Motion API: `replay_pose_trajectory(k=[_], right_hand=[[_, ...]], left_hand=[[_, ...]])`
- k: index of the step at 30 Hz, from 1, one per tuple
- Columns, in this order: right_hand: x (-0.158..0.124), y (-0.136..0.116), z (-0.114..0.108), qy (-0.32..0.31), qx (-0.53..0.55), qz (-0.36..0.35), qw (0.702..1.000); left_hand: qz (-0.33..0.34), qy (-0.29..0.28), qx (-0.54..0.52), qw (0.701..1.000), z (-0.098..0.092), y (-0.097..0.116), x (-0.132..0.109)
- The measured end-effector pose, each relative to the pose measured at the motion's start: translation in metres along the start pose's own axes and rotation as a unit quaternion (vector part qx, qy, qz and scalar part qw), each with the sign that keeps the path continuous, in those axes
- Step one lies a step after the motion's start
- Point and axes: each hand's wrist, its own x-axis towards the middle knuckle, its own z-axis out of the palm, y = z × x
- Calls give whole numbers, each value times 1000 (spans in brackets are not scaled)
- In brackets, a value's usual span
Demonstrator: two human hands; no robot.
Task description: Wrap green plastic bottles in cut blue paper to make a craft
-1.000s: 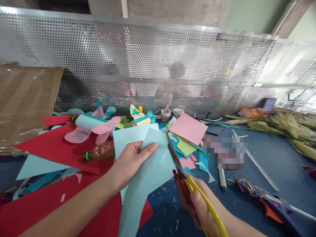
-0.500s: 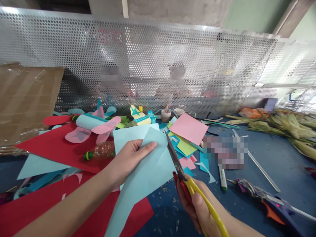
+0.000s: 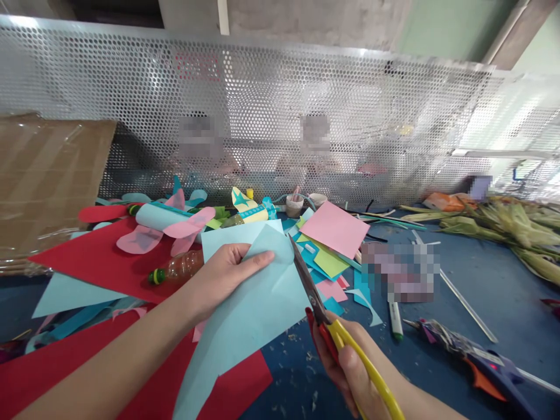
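My left hand [image 3: 221, 277] pinches a light blue sheet of paper [image 3: 249, 315] near its top, holding it above the table. My right hand [image 3: 350, 364] grips yellow-and-red-handled scissors [image 3: 326, 318]; their blades point up and left along the sheet's right edge and look nearly closed. Under the held sheet lies another light blue sheet [image 3: 236, 236] and red paper [image 3: 100, 262].
A blue table [image 3: 481, 286] is littered with paper scraps. A paper-covered bottle plane [image 3: 168, 224], a clear bottle [image 3: 177, 268], pink paper [image 3: 335, 228], a marker [image 3: 395, 319], a glue gun [image 3: 490, 364], dry leaves [image 3: 503, 224], cardboard [image 3: 44, 181]. A perforated metal screen [image 3: 280, 116] stands behind.
The light blue sheet has swung: its lower corner moved further left and down over the red paper. The scissors and both hands stayed almost in place.
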Motion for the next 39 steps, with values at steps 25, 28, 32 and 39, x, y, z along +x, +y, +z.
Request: replay_pose_trajectory(k=[25,28,32,39], right_hand=[[-2,1,-3,-70,-4,-11,997],[0,5,-3,-91,-28,-59,994],[0,10,-3,-119,-44,-96,987],[-4,15,-2,-114,-29,-93,989]], left_hand=[[-31,-63,32,997,-25,13,1],[-34,-70,53,996,-28,13,2],[-38,-94,81,992,-27,12,1],[-50,-96,81,991,-17,11,-3]])
